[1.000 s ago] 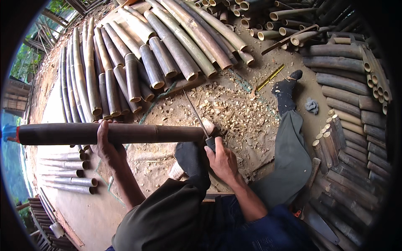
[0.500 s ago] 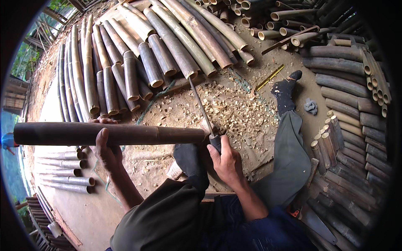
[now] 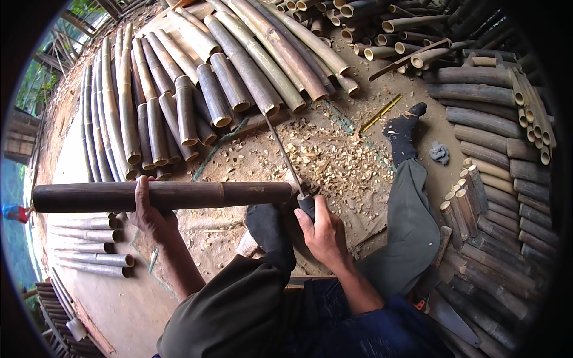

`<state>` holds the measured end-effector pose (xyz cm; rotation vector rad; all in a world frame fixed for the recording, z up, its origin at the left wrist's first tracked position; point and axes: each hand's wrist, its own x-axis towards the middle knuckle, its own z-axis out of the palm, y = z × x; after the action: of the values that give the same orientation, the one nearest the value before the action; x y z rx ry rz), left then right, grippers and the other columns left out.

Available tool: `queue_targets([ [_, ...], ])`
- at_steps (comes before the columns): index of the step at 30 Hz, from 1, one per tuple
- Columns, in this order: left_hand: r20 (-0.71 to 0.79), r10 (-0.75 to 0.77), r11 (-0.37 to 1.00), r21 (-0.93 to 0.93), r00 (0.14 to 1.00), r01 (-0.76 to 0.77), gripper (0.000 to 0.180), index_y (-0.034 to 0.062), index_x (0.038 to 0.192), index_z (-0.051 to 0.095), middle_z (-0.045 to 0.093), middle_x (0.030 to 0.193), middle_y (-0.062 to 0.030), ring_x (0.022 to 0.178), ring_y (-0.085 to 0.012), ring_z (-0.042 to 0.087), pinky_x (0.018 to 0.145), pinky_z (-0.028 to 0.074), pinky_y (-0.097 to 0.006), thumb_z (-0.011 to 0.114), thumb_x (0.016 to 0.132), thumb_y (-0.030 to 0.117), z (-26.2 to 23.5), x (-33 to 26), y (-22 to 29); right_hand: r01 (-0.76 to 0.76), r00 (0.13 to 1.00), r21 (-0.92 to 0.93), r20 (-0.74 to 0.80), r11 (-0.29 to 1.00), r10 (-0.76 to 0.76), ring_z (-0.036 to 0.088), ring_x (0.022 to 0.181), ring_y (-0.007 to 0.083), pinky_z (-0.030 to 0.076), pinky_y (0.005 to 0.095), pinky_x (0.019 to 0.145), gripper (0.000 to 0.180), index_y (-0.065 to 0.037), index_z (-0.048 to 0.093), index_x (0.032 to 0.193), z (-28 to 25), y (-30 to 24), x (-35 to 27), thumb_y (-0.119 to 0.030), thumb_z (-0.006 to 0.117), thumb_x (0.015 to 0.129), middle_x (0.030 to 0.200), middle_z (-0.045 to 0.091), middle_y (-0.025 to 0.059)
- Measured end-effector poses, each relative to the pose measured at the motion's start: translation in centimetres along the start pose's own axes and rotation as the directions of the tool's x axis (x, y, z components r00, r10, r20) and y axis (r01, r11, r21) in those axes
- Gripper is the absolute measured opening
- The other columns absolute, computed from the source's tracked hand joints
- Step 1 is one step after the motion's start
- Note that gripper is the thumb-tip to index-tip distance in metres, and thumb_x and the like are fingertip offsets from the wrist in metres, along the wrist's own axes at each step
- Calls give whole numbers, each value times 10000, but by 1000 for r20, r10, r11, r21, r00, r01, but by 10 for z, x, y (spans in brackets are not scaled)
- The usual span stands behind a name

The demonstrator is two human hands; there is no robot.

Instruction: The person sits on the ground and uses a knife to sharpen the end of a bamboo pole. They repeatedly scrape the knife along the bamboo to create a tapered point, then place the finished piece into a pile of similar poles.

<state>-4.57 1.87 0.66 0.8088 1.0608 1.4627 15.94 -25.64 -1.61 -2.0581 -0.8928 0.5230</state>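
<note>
A dark brown bamboo tube (image 3: pixel 107 196) lies level across my view. My left hand (image 3: pixel 154 222) is closed around it left of its middle, thumb over the near side and the other fingers mostly hidden. In my right hand (image 3: pixel 325 237), beside the tube's right end, is the dark handle of a long, thin-bladed tool (image 3: pixel 283 147). Its narrow metal shaft points forward and slightly left, past that end; whether the blade touches the tube I cannot tell. My dark-shod left foot (image 3: pixel 271 234) sits beneath the tube's right part.
Pale chips (image 3: pixel 328 152) litter the ground ahead. Long bamboo poles (image 3: pixel 242 65) lie side by side at the far left, with stacked pieces (image 3: pixel 477 119) along the right. A yellow measuring stick (image 3: pixel 382 113) lies near my right foot (image 3: pixel 403 134); a saw (image 3: pixel 453 322) rests at lower right.
The bamboo tube has shifted slightly right, its left end now a little lower. My left hand has turned slightly on it. My right hand and the tool are almost unmoved.
</note>
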Motion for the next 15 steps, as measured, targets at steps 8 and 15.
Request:
queue_targets([
  [8, 120, 40, 999, -20, 992, -38, 313, -42, 1138, 660, 726, 975, -122, 945, -206, 710, 846, 590, -353, 808, 876, 45, 15, 5, -1, -133, 971, -356, 139, 925, 193, 701, 754, 495, 560, 551, 615, 390, -2, 483, 1149, 50, 95, -7, -357, 602, 1040, 807, 694, 304],
  [15, 278, 16, 999, -46, 961, -4, 508, -53, 1350, 495, 689, 1133, -164, 1024, -259, 699, 969, 574, -432, 740, 913, 35, -13, 7, 0, 124, 988, 132, -108, 983, -110, 694, 749, 468, 529, 474, 614, 303, -5, 538, 1130, 8, 11, -6, -253, 670, 1017, 811, 671, 250],
])
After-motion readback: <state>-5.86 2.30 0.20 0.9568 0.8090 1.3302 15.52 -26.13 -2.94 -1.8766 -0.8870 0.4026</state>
